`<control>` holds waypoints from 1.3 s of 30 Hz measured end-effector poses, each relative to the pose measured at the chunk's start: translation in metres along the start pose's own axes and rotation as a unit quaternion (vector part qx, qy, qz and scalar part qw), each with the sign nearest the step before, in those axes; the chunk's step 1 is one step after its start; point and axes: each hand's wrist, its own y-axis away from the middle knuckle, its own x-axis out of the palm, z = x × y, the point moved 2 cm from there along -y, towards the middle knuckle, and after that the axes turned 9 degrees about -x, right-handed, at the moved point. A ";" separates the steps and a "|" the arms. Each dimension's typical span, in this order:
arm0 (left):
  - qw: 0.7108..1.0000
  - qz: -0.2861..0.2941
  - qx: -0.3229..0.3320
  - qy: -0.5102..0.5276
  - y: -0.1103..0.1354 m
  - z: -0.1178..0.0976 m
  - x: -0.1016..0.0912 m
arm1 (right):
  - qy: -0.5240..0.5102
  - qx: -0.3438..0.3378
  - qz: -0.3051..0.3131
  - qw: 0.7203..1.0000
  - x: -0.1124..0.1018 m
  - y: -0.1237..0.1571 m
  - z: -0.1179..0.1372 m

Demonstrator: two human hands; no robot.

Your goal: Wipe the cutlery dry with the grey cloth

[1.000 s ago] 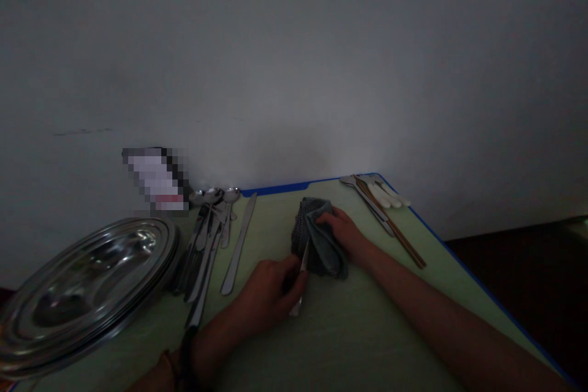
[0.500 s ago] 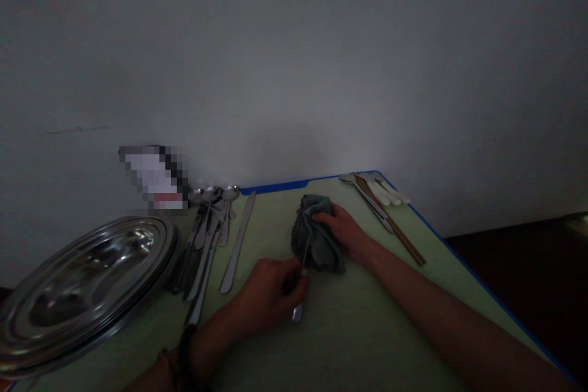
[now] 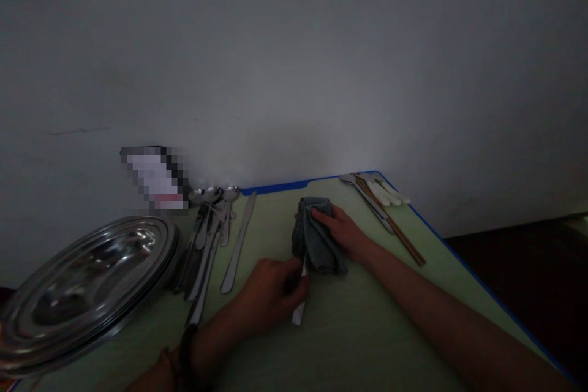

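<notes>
My left hand [image 3: 275, 290] is closed around the flat handle of a piece of metal cutlery [image 3: 298, 313], its end sticking out below my fingers. The upper part of this piece runs into a folded grey-green cloth [image 3: 320, 242], so its kind is hidden. My right hand [image 3: 343, 228] grips the cloth from the right side, thumb on top. To the left of my left hand a table knife [image 3: 237, 248] lies by itself. Beyond it is a pile of metal cutlery [image 3: 202, 257], with several spoons [image 3: 212, 193] at the far end.
A stack of shiny metal divided plates [image 3: 92, 288] stands at the left. Behind it, a blurred-out device [image 3: 154, 177] leans by the wall. At the right lie brown chopsticks [image 3: 399, 233], metal cutlery [image 3: 370, 203] and white-handled cutlery [image 3: 388, 193]. The green table [image 3: 367, 331] has a blue edge.
The cloth has shifted slightly and lies smoother over the cutlery. The handle under my left hand has turned a little and shows more of its face. Both hands stay nearly in place.
</notes>
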 end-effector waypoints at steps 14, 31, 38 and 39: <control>1.000 0.000 0.003 -0.013 0.000 -0.001 0.000 | 0.041 -0.003 0.009 0.999 0.003 0.003 0.011; 1.000 0.003 0.007 -0.006 -0.001 -0.002 -0.001 | 0.016 0.019 -0.002 1.000 -0.001 0.002 0.007; 1.000 0.014 0.001 -0.007 0.000 -0.002 -0.001 | 0.062 0.019 -0.021 0.998 0.001 0.003 0.009; 1.000 0.015 0.000 -0.006 0.000 -0.002 -0.001 | 0.065 0.015 -0.021 0.998 0.000 0.002 0.009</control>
